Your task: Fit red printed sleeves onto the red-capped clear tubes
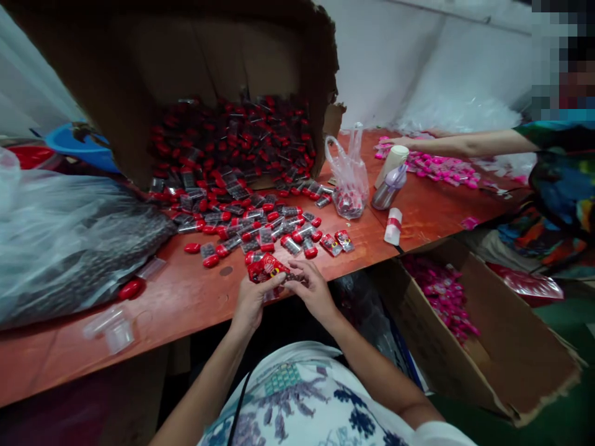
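1. Left hand (252, 298) pinches a red printed packet (264, 266) at the near edge of the tabletop (209, 303).
2. Right hand (313, 289) curls its fingers at the packet's right end; blur hides whether they grip, so I cannot tell.
3. Red-capped containers (260, 217) lie just beyond; a light, steady left pinch probably serves best.

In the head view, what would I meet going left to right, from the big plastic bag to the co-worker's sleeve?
Big plastic bag → person's left hand → person's right hand → small clear carrier bag → white roll with red band → lone pink piece near the table edge → co-worker's sleeve.
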Tool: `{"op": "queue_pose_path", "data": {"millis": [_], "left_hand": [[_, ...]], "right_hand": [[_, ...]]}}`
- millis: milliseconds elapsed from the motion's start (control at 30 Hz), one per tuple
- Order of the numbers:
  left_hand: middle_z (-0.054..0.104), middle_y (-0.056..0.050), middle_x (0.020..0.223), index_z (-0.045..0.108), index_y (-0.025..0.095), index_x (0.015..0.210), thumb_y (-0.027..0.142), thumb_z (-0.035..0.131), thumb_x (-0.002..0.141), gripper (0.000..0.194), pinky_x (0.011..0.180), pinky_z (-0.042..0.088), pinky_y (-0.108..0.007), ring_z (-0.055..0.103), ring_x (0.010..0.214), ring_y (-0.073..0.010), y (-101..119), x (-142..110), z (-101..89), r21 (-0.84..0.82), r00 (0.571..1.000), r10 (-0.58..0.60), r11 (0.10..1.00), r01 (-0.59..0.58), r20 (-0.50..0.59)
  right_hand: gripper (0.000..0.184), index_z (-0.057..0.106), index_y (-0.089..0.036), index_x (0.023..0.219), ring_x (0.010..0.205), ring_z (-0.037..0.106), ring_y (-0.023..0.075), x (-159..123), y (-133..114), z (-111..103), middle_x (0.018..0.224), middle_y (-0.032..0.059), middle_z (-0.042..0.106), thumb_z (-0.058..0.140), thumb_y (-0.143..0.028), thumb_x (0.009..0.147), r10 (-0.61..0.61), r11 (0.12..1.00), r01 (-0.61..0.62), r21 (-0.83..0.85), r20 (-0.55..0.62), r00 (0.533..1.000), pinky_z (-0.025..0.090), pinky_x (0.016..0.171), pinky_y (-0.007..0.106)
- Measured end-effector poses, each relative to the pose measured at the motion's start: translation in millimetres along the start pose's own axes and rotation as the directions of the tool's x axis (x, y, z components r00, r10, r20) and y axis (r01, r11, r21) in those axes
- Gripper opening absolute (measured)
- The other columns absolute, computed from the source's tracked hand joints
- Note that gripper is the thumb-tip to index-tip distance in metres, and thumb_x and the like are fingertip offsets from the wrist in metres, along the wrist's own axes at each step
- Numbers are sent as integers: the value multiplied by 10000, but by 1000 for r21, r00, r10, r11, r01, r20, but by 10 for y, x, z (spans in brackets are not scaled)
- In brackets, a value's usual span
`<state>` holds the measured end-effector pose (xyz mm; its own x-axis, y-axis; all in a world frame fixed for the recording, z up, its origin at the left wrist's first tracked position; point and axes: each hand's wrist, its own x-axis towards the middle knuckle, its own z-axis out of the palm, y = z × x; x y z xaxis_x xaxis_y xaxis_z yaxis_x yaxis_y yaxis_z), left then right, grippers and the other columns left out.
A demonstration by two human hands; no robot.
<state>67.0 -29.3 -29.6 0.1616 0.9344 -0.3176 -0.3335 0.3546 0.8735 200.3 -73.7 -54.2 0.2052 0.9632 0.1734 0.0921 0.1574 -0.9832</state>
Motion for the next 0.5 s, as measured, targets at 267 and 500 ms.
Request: {"op": "queue_pose_path", "data": {"millis": [267, 500], "left_hand": [[721, -56, 776, 705, 123, 813, 187, 824, 543, 302, 658, 543, -282, 665, 668, -173, -106, -47, 37, -14, 994, -88, 996, 89, 57], [727, -87, 780, 704, 114, 827, 137, 771, 615, 223, 667, 566, -285, 685, 680, -195, -157, -7, 38, -138, 977, -195, 969, 205, 85]], "right_hand": [[362, 644, -270, 1103, 793, 570, 131, -33, 113, -59, 968, 11, 571, 665, -224, 745, 81, 990, -87, 109, 53, 995, 520, 763, 280], [352, 655, -217, 1057, 797, 615, 159, 82, 157, -191, 950, 30, 651, 690, -305, 717, 155, 974, -149, 173, -24, 988, 532, 737, 303]]}}
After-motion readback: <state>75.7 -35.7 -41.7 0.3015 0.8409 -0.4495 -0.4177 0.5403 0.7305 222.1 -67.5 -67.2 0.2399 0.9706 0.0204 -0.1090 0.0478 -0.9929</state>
